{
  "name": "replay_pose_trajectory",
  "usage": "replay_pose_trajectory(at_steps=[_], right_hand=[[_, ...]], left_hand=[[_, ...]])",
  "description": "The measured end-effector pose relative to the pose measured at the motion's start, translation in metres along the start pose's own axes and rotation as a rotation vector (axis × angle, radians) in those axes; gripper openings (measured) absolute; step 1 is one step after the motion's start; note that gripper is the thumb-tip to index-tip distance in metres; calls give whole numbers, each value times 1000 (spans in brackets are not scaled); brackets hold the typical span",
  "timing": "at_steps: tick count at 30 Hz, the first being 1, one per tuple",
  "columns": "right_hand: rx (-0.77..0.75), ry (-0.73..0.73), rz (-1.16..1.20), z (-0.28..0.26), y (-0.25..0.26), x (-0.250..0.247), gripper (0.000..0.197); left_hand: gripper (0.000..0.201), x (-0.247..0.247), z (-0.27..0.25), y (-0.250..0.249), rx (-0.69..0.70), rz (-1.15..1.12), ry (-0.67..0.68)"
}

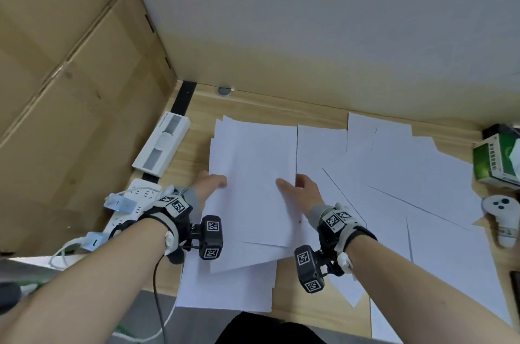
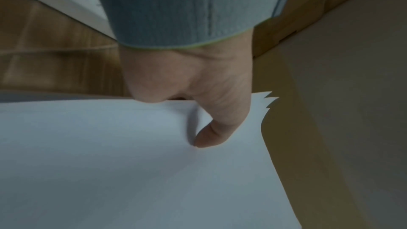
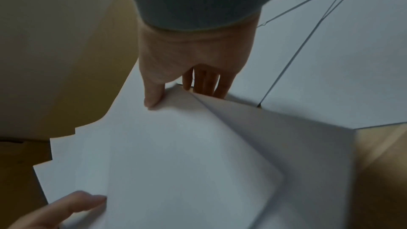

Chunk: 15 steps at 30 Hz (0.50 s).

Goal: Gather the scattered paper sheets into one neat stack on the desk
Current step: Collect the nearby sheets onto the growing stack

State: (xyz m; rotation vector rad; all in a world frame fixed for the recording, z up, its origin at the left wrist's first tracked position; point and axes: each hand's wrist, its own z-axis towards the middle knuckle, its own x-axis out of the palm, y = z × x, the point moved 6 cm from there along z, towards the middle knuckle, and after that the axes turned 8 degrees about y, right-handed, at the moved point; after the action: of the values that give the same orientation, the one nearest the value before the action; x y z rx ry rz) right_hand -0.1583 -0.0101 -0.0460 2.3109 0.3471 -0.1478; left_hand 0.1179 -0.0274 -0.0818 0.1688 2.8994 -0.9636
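A loose bundle of white paper sheets (image 1: 253, 169) is held above the wooden desk (image 1: 284, 287), its corners fanned out unevenly. My left hand (image 1: 209, 183) grips the bundle's left edge, thumb (image 2: 211, 133) on top and fingers hidden beneath. My right hand (image 1: 298, 189) grips the right edge, thumb (image 3: 154, 97) on top and fingers (image 3: 207, 83) underneath. The bundle (image 3: 176, 163) shows staggered corners in the right wrist view. More single sheets (image 1: 408, 189) lie scattered and overlapping across the desk's right side. A few sheets (image 1: 230, 287) lie under the bundle near the front edge.
A white power strip (image 1: 132, 203) with plugs and a white device (image 1: 163, 143) lie left of the papers. Cardboard boxes (image 1: 64, 76) wall off the left side. A green and white box (image 1: 495, 160) and a white controller (image 1: 501, 214) sit at the right edge.
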Motion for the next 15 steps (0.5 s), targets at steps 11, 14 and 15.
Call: replay_pose_trajectory(at_steps=[11, 14, 15], right_hand=[[29, 55, -30, -32, -50, 45, 9], [17, -33, -162, -22, -68, 50, 21], [13, -106, -208, -19, -72, 48, 20]], left_hand=[[39, -2, -60, 57, 9, 110, -14], [32, -17, -47, 65, 46, 328, -158], [39, -24, -38, 65, 39, 442, -213]])
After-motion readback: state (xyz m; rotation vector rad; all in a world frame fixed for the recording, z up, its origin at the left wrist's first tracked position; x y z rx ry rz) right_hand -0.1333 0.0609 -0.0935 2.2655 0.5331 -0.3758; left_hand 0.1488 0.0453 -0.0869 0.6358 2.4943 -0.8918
